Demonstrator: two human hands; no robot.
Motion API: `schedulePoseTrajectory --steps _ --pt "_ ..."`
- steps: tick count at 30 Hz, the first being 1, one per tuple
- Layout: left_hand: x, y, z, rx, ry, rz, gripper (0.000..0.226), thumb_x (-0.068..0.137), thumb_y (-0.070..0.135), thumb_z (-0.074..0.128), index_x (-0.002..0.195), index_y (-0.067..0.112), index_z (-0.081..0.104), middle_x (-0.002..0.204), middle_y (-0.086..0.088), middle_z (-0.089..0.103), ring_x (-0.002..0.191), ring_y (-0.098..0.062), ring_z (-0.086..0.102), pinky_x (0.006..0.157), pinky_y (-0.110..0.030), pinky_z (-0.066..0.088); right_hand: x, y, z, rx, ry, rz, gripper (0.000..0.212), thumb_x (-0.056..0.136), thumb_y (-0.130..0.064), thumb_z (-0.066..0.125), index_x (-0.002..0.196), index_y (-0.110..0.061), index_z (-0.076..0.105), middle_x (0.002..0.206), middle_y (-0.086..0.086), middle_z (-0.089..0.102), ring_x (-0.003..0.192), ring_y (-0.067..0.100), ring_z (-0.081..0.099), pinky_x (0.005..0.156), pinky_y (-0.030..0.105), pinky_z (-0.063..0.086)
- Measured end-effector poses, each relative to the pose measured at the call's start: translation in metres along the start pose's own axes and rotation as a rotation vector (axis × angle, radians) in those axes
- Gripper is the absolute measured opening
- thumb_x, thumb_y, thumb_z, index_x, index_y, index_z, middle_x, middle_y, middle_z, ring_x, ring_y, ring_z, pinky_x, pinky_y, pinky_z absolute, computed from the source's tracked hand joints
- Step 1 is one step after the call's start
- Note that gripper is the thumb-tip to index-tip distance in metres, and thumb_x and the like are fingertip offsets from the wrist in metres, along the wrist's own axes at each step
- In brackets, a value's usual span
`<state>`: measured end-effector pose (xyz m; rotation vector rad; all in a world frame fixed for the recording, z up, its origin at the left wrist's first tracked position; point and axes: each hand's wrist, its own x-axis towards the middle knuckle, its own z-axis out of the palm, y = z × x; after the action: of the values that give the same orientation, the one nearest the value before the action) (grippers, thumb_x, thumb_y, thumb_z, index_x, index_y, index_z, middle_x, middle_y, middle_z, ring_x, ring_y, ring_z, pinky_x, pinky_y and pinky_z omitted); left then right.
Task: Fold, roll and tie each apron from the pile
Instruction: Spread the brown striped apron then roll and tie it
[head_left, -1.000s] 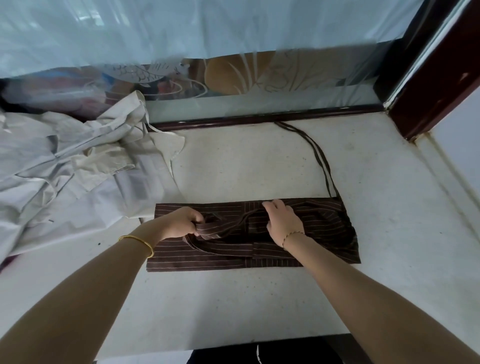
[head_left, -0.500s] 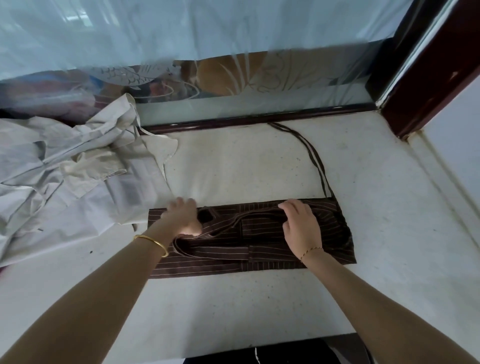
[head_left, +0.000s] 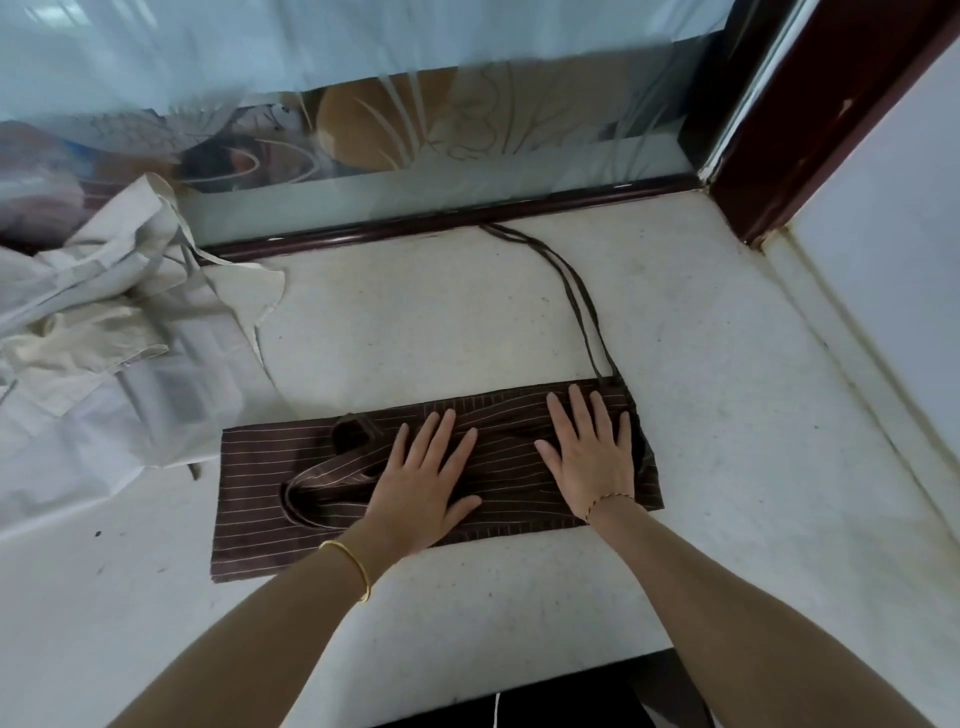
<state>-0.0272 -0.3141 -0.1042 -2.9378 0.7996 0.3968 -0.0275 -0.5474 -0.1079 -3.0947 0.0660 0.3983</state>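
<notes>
A brown striped apron (head_left: 260, 499) lies folded into a long flat band on the white counter (head_left: 467, 322). Its neck strap (head_left: 317, 478) loops on top of the left half. Two thin brown ties (head_left: 576, 296) run from the band's far right corner back to the window frame. My left hand (head_left: 421, 483) presses flat on the middle of the band, fingers spread. My right hand (head_left: 592, 452) lies flat on the right part, fingers straight. A pile of cream aprons (head_left: 104, 332) sits at the left.
A glass pane with a dark red frame (head_left: 447, 218) closes off the back of the counter. A dark red post (head_left: 810, 114) and a white wall (head_left: 893, 249) bound the right side. The counter's front edge (head_left: 571, 670) runs just below my forearms.
My left hand let go of the strap it was gripping and both hands now lie flat on the band. Both hands shifted to the right.
</notes>
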Motion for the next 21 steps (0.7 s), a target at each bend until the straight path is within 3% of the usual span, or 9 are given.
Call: schedulePoseTrajectory --steps 3,7,15,19,21 --pt "0.005 0.001 0.005 -0.025 -0.003 0.021 0.074 0.094 0.064 0.008 0.150 0.015 0.018 0.155 -0.017 0.022 0.142 -0.034 0.024 0.111 -0.054 0.029 0.006 0.016 0.002 0.034 -0.008 0.042 0.080 0.086 -0.062 -0.018 0.151 -0.026 0.011 0.158 0.005 0.018 0.145 0.028 0.016 0.114 0.056 0.017" --pt "0.033 0.017 -0.002 -0.017 0.042 0.026 0.074 0.094 0.064 0.006 0.149 0.015 0.015 0.155 -0.015 0.023 0.142 -0.033 0.023 0.112 -0.053 0.026 0.020 0.044 0.003 0.024 0.048 0.070 0.081 0.082 -0.063 -0.022 0.151 -0.028 -0.002 0.160 0.002 0.006 0.147 0.025 0.005 0.117 0.053 0.009" --pt "0.023 -0.024 0.003 0.061 0.013 -0.087 0.074 0.094 0.063 0.002 0.148 0.016 0.022 0.153 -0.011 0.030 0.141 -0.031 0.028 0.113 -0.055 0.023 0.031 0.064 -0.004 -0.030 0.013 0.092 0.071 0.088 -0.059 -0.004 0.150 -0.027 -0.009 0.160 0.002 -0.002 0.147 0.024 -0.003 0.118 0.051 0.007" --pt "0.005 -0.049 -0.004 0.073 0.006 -0.151 0.067 0.096 0.058 0.010 0.146 0.017 0.028 0.146 -0.009 0.042 0.136 -0.029 0.038 0.111 -0.056 0.020 0.032 0.061 -0.011 -0.094 -0.024 0.083 0.067 0.094 -0.056 0.005 0.151 -0.024 -0.005 0.160 0.003 0.002 0.147 0.025 0.000 0.117 0.051 0.010" --pt "-0.010 -0.066 -0.009 0.071 0.063 -0.140 0.063 0.096 0.051 0.019 0.144 0.014 0.036 0.142 -0.010 0.047 0.132 -0.029 0.044 0.111 -0.054 0.024 0.030 0.058 -0.018 -0.111 0.003 0.085 0.064 0.097 -0.051 0.016 0.152 -0.020 0.006 0.159 0.006 0.009 0.147 0.026 0.005 0.117 0.052 0.013"
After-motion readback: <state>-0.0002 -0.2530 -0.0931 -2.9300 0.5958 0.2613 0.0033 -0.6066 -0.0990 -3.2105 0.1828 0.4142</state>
